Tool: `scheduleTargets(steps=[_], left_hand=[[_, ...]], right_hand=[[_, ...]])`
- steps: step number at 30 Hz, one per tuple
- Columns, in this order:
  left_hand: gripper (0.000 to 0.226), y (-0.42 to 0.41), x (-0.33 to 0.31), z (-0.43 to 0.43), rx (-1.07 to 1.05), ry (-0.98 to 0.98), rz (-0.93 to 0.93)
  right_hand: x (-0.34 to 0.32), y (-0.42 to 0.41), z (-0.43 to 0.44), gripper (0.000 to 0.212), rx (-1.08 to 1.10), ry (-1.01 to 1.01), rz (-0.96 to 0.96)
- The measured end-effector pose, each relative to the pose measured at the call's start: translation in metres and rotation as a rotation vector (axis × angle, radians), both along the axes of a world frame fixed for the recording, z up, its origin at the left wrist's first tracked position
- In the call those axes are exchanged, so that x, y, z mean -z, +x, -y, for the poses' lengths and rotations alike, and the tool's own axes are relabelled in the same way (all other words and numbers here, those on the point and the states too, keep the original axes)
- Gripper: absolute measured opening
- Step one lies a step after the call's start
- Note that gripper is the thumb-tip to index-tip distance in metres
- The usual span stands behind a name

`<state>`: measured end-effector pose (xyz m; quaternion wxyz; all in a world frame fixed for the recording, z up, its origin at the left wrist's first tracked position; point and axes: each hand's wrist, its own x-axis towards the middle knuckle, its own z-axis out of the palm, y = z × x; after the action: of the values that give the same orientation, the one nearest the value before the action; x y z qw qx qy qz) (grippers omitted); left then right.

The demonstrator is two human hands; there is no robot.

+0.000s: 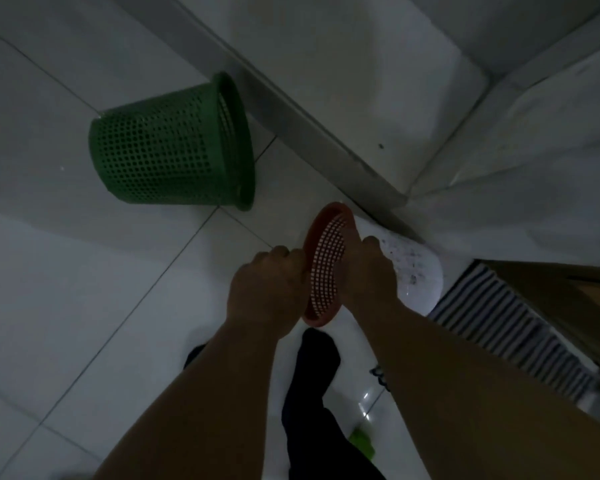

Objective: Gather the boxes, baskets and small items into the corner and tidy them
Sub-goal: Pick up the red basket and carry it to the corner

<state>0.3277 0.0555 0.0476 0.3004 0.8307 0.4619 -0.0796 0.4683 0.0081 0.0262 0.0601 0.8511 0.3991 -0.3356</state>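
Note:
A red perforated basket (326,265) is held on edge above the white tiled floor, near the wall corner. My left hand (267,292) grips its left rim and my right hand (368,271) grips its right side. A green perforated basket (167,150) lies on its side on the floor to the upper left, its open mouth facing the skirting. A white oval thing with dark specks (416,271) lies just behind my right hand, partly hidden by it.
A grey skirting (319,133) runs diagonally along the white wall to the corner (406,199). A striped mat (510,327) lies at the right beside a brown door edge (568,299). My dark-clothed leg (312,393) stands below the hands. The room is dim.

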Motion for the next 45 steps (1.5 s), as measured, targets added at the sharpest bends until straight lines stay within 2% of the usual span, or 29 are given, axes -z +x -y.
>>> scheduleTargets(steps=[4, 9, 12, 15, 18, 20, 22, 25, 28, 30, 32, 36, 39, 42, 45], left_hand=[[0.021, -0.002, -0.011, 0.0, -0.027, -0.023, -0.029], [0.022, -0.017, -0.07, -0.018, -0.013, -0.039, -0.154], [0.041, -0.038, -0.129, -0.037, -0.078, -0.032, -0.273], [0.068, -0.055, -0.212, -0.063, -0.198, 0.0, -0.26], [0.083, -0.072, -0.3, -0.09, -0.366, 0.005, -0.237], [0.086, -0.088, -0.351, -0.105, -0.463, -0.003, -0.153], [0.087, -0.104, -0.395, -0.114, -0.445, 0.004, -0.098], [0.089, -0.117, -0.456, -0.122, -0.426, 0.079, -0.06], [0.088, -0.125, -0.502, -0.124, -0.462, 0.165, -0.058], [0.083, -0.132, -0.523, -0.127, -0.469, 0.224, -0.096], [0.08, -0.138, -0.542, -0.131, -0.504, 0.286, -0.136], [0.08, -0.143, -0.566, -0.134, -0.618, 0.332, -0.181], [0.082, -0.142, -0.571, -0.128, -0.716, 0.303, -0.213], [0.087, -0.148, -0.577, -0.103, -0.851, 0.312, -0.224], [0.083, -0.174, -0.579, -0.066, -1.014, 0.331, -0.228]], right_hand=[[-0.013, 0.001, -0.004, 0.065, 0.096, 0.097, -0.047], [-0.091, 0.012, -0.018, 0.059, 0.116, 0.196, -0.14], [-0.165, 0.018, -0.035, 0.057, 0.132, 0.277, -0.266], [-0.256, 0.016, -0.058, 0.05, 0.136, 0.382, -0.363], [-0.344, 0.007, -0.079, 0.045, 0.098, 0.476, -0.341], [-0.399, 0.0, -0.091, 0.045, 0.082, 0.527, -0.322], [-0.442, -0.01, -0.099, 0.042, 0.047, 0.578, -0.273], [-0.492, -0.033, -0.111, 0.035, -0.011, 0.627, -0.02], [-0.529, -0.061, -0.125, 0.058, -0.216, 0.54, 0.208], [-0.548, -0.072, -0.138, 0.064, -0.344, 0.501, 0.253], [-0.564, -0.076, -0.153, 0.061, -0.419, 0.548, 0.242], [-0.586, -0.079, -0.183, 0.052, -0.472, 0.649, 0.069], [-0.597, -0.081, -0.202, 0.053, -0.645, 0.734, 0.176], [-0.604, -0.094, -0.208, 0.056, -0.76, 0.786, 0.143], [-0.602, -0.134, -0.206, 0.057, -0.919, 0.789, 0.135]])
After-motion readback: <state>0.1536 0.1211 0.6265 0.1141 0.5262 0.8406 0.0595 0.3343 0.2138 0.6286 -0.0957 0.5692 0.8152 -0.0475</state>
